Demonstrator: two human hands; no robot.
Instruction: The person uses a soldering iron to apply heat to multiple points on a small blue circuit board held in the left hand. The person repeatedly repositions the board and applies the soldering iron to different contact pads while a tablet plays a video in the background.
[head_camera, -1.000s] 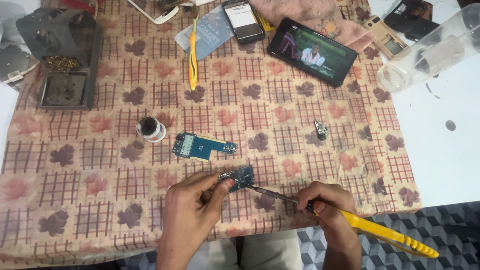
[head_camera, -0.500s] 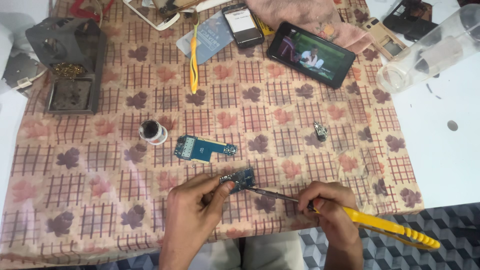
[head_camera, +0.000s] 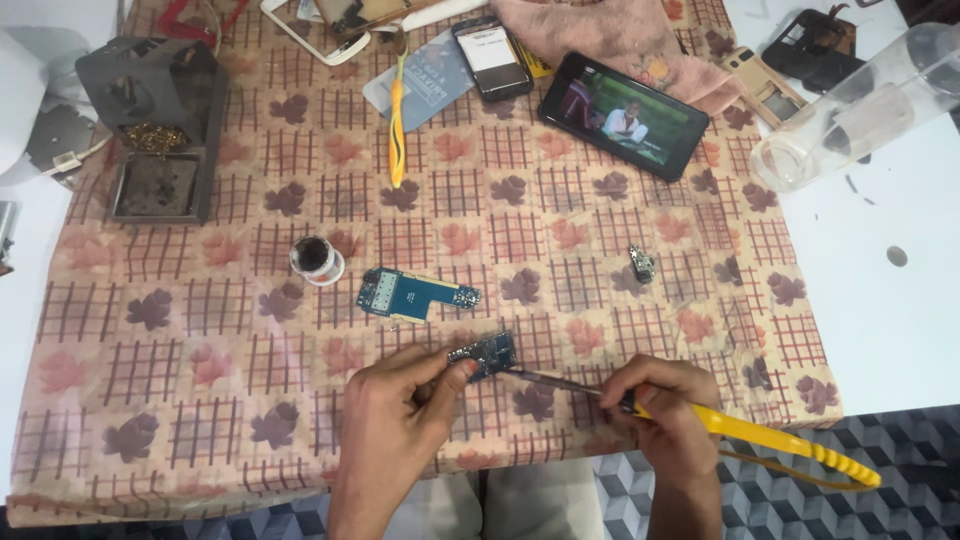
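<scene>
Over a leaf-patterned brown cloth on the table (head_camera: 200, 380), the left hand (head_camera: 400, 420) pinches a small blue circuit board (head_camera: 484, 354); the right hand (head_camera: 665, 410) grips a yellow-handled soldering iron (head_camera: 760, 436), best kept steady at the board's edge.

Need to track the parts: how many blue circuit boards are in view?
2. One small blue circuit board is pinched in the left hand, at the soldering iron tip. A larger blue circuit board lies on the cloth just above it. Others may be hidden under the clutter.
</scene>
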